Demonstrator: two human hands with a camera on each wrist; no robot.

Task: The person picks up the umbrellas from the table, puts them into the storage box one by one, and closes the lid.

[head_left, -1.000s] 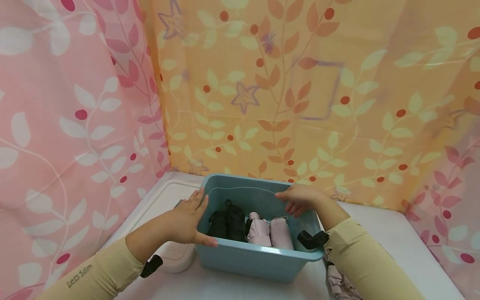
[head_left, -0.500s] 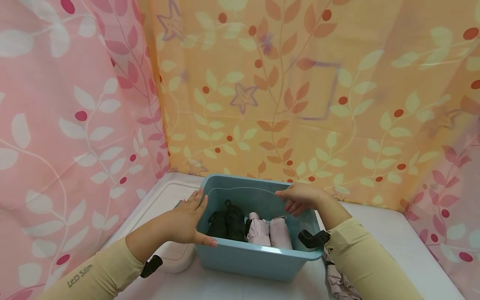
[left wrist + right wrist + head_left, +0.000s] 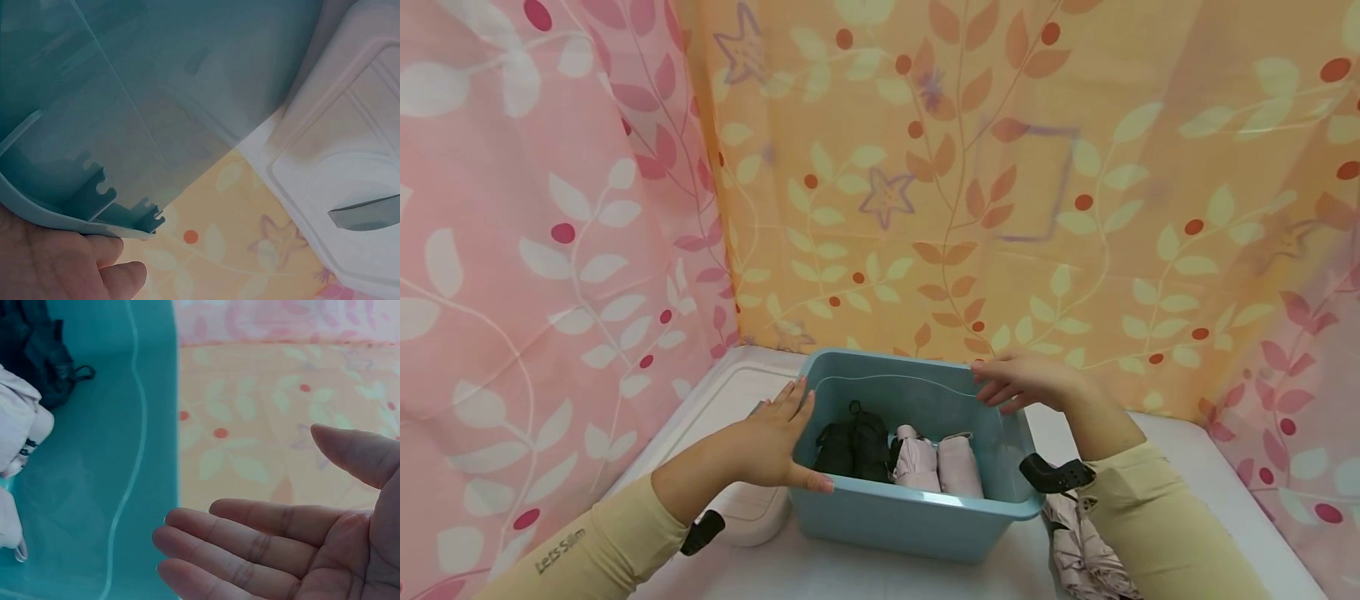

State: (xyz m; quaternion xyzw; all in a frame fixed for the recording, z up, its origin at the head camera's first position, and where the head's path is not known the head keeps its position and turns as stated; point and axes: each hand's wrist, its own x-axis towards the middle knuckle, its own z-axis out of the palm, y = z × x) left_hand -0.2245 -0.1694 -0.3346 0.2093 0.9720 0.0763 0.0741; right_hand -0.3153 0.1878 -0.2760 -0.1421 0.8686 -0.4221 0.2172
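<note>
A blue plastic bin (image 3: 910,521) holds two black folded umbrellas (image 3: 871,446) at its left and two pale pink folded umbrellas (image 3: 959,467) to their right. My left hand (image 3: 767,442) rests on the bin's left rim with spread fingers, its thumb over the front rim; in the left wrist view its fingers lie along the outside of the rim. My right hand (image 3: 1026,381) is at the back right corner of the bin. Its palm shows in the right wrist view, fingers (image 3: 250,550) extended beside the bin wall and holding nothing.
Another pale pink folded umbrella (image 3: 1078,542) lies right of the bin, partly under my right forearm. A white lid (image 3: 752,508) with a grey latch (image 3: 365,214) is at the left. Patterned curtains (image 3: 880,275) hang close behind the white table (image 3: 1157,467).
My right hand has moved right and slightly up, away from the bin's inner back wall toward its corner. More of the umbrella outside shows. My left hand stays on the rim.
</note>
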